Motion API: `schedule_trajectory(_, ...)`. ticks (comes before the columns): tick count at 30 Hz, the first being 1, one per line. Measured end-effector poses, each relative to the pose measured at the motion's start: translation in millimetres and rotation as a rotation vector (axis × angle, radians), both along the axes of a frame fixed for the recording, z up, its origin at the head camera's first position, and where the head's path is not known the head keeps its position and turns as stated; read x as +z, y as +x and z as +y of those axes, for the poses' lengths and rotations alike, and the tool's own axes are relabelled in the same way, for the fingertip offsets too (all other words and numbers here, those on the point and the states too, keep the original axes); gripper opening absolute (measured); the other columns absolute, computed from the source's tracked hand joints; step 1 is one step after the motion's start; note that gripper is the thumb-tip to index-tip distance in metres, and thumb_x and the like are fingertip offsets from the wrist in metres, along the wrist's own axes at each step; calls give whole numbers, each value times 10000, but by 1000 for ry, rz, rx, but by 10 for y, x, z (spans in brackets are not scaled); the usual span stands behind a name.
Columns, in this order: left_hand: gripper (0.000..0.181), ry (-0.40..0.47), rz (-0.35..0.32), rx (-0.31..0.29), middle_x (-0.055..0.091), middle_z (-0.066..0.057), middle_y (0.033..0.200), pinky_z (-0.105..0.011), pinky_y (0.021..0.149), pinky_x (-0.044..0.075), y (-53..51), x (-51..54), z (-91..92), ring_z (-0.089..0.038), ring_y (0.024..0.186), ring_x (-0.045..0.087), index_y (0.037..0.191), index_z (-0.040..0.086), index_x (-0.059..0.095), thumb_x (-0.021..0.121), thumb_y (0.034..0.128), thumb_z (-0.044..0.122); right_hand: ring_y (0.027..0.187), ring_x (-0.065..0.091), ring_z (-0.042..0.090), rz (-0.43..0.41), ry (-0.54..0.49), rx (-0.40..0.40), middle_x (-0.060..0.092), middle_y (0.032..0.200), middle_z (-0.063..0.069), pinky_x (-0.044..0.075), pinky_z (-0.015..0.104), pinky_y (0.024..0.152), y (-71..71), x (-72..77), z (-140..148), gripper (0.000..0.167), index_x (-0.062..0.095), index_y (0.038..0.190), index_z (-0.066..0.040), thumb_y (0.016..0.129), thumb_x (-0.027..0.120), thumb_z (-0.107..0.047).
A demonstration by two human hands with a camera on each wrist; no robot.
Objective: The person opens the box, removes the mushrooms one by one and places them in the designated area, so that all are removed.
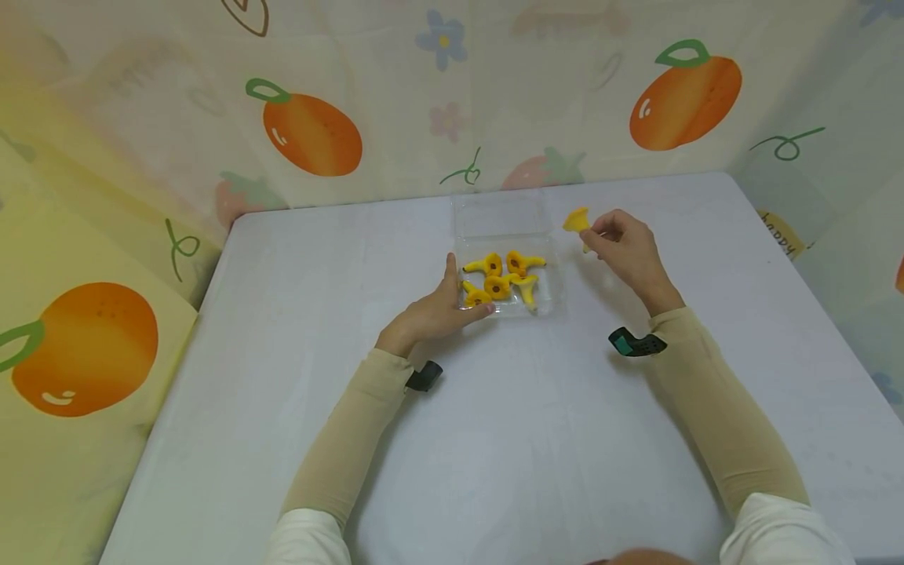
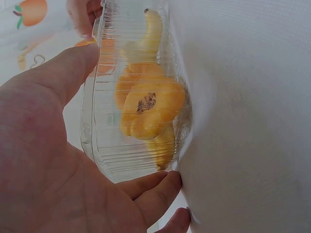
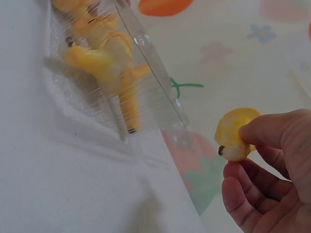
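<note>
A clear plastic box (image 1: 554, 278) stands on the table with its lid (image 1: 501, 216) folded back behind it. Inside lie several yellow, trumpet-shaped mushrooms (image 1: 497, 287), some with dark centres. My left hand (image 1: 434, 308) rests against the box's near-left corner, thumb along the near wall and fingers spread at the left side. Through the clear wall, the left wrist view shows a mushroom (image 2: 155, 104) close up. My right hand (image 1: 628, 249) pinches another yellow mushroom (image 1: 577, 220) between thumb and fingers. It is raised to the right of the box, its dark-tipped stem downward.
A white cloth covers the table (image 1: 537, 439). Behind it hangs a curtain (image 1: 395, 102) printed with fruit and flowers. A dark wrist device (image 1: 425, 377) sits at the left wrist, and another dark device (image 1: 637, 343) at the right.
</note>
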State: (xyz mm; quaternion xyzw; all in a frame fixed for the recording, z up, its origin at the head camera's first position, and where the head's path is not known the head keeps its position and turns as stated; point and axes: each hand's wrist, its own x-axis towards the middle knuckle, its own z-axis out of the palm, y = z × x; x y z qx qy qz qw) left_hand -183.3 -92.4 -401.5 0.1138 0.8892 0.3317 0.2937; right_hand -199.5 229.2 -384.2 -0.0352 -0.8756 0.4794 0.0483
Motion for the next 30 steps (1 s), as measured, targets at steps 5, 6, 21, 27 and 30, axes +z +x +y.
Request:
schedule_trajectory(5, 1227, -11, 1, -3, -64, -53, 1714, -479, 1289, 204, -6, -10, 0, -249, 1590, 113, 1517, 260, -372, 588, 897, 706, 715, 577, 73, -24, 1, -10, 602, 853, -74, 495, 201, 614, -5, -32, 19, 297, 602, 1043, -88, 961, 672, -365)
schedule_trajectory(6, 1229, -12, 2, -5, -63, -54, 1714, -478, 1289, 203, -8, -13, 0, -248, 1591, 112, 1517, 259, -373, 586, 895, 710, 716, 578, 72, -29, 1, -12, 602, 855, -72, 495, 201, 613, -7, -40, 23, 298, 600, 1045, -88, 961, 672, -366)
schedule_trajectory(21, 1226, -22, 9, -4, -64, -52, 1715, -492, 1280, 227, -9, -19, 4, -256, 1588, 128, 1524, 255, -363, 584, 894, 712, 717, 539, 99, -69, 13, -25, 578, 824, -89, 447, 228, 589, -50, -172, 83, 322, 595, 1057, -95, 967, 655, -398)
schedule_trajectory(27, 1211, -24, 6, 7, -61, -39, 1716, -510, 1270, 247, 3, -17, 5, -269, 1583, 154, 1522, 277, -362, 586, 900, 702, 716, 533, 111, -92, 33, -30, 579, 829, -77, 437, 244, 575, -75, -212, 98, 332, 592, 1058, -101, 967, 648, -416)
schedule_trajectory(30, 1209, -28, 11, 4, -50, -43, 1717, -511, 1265, 259, 6, -16, 9, -273, 1580, 169, 1522, 275, -364, 583, 902, 699, 722, 530, 125, -100, 46, -30, 581, 871, -37, 442, 250, 577, -84, -233, 105, 352, 592, 1068, -93, 967, 643, -426)
